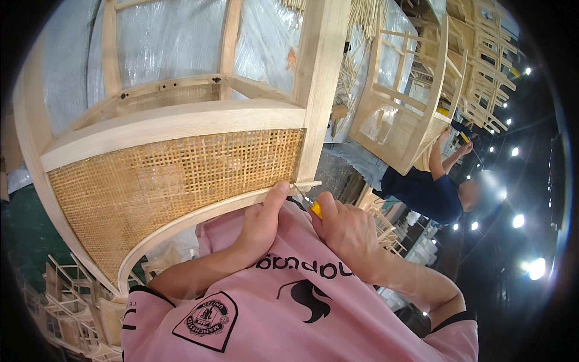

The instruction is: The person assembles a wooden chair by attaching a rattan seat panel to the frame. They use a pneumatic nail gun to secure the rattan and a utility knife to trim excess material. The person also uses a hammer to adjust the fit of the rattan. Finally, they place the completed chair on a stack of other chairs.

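Note:
Before me stands a pale wooden chair frame (175,123) with a woven cane panel (181,175) set into one side. A thin wooden strip (310,183) lies along the panel's curved lower rail (181,227), and its end sticks out past the corner post. My left hand (259,229) is closed on that rail near the corner, its thumb against the strip and its other fingers mostly hidden. In my right hand (347,229) is a yellow-handled tool (316,209) with a thin metal shaft. The shaft's tip meets the strip's corner; its exact shape is too small to tell.
On the right, a co-worker (425,190) in dark blue works on another wooden chair frame (392,130), holding a yellow and black tool (464,139). Stacked wooden frames (482,66) rise behind. More chair frames (78,308) stand at lower left. Clear plastic sheeting (169,45) hangs beyond the frame.

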Available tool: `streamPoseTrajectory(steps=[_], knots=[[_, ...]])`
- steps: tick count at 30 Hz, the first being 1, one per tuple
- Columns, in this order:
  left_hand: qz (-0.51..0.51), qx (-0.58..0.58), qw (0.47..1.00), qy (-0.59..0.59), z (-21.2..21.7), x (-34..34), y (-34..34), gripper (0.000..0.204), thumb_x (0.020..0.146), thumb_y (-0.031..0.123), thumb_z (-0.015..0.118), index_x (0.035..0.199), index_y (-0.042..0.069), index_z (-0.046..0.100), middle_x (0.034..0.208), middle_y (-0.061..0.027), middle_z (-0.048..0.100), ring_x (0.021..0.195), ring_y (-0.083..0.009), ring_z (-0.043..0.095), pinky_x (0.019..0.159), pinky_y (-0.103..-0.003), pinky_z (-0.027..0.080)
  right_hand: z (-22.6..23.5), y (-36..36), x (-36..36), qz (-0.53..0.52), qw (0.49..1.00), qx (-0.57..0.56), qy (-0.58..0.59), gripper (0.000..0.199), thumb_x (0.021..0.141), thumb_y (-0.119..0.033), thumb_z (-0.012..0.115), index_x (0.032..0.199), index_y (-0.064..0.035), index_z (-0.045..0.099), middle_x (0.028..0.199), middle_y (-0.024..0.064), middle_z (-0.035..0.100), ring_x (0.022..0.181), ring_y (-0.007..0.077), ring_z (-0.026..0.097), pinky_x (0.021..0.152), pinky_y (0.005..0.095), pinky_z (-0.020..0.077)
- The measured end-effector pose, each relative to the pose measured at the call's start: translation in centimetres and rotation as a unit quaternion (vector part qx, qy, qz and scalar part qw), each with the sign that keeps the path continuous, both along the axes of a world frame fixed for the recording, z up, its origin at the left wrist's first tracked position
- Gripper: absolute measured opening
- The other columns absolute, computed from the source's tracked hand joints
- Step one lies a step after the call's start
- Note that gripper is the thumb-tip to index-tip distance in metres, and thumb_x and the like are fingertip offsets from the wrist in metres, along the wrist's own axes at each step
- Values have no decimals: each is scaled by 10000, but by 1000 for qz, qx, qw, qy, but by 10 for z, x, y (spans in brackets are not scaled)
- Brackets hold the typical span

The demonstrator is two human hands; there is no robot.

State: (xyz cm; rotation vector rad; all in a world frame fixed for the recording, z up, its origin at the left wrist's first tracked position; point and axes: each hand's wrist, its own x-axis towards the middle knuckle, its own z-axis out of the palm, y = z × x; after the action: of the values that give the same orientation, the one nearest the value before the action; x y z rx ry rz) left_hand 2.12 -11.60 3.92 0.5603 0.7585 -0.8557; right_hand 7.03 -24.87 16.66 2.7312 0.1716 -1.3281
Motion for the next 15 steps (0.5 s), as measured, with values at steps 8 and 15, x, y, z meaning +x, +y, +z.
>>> streamPoseTrajectory(steps=[8, 15], knots=[[44, 10, 999, -12, -1, -5, -9, 397, 1080, 348, 570, 1230, -4, 675, 1176, -30, 650, 1100, -114, 560, 995, -284, 432, -19, -12, -22, -7, 997, 38, -69, 255, 961, -255, 668, 987, -62, 504, 838, 121, 662, 789, 305, 711, 585, 427, 574], [56, 53, 997, -14, 0, 5, -12, 379, 1021, 401, 612, 1224, 82, 601, 1187, -13, 626, 1064, -124, 533, 1028, -359, 366, -58, -48, -52, -109, 942, 246, -201, 208, 993, -260, 671, 1060, -93, 566, 655, 132, 635, 584, 386, 636, 531, 483, 499]])
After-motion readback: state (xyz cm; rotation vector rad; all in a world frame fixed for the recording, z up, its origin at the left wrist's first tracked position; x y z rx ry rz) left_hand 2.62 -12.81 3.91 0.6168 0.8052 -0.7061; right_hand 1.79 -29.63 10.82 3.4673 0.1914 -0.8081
